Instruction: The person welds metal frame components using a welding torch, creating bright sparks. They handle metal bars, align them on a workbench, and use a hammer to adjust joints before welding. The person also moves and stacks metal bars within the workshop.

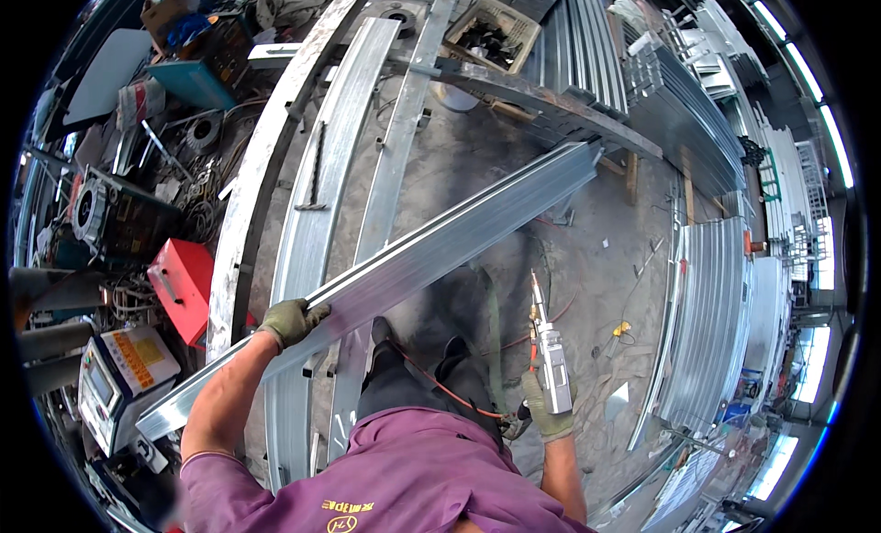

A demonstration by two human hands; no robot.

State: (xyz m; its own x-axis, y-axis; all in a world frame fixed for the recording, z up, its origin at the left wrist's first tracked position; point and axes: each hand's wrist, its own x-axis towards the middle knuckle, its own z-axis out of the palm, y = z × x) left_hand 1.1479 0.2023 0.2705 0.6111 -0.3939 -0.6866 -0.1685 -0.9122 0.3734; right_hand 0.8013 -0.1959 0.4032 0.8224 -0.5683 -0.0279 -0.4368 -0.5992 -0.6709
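A long galvanized steel channel (pixel 459 227) lies slantwise in front of me, from lower left to upper right, across other metal lengths. My left hand (pixel 292 323), in a green work glove, is closed over its near part. In my gloved right hand (pixel 551 426) is a silver welding gun (pixel 553 368) with a long, thin nozzle that points away from me. A red hose (pixel 440 386) runs from near the gun across my legs. The gun is apart from the channel, and its body partly hides my right fingers.
Long steel beams (pixel 317 198) run away from me on the left, beside a red metal box (pixel 186 290) and a control unit (pixel 124 377). A cross rail (pixel 551 101) spans the far side, near a crate (pixel 494 35). Stacked metal profiles (pixel 707 322) stand at right.
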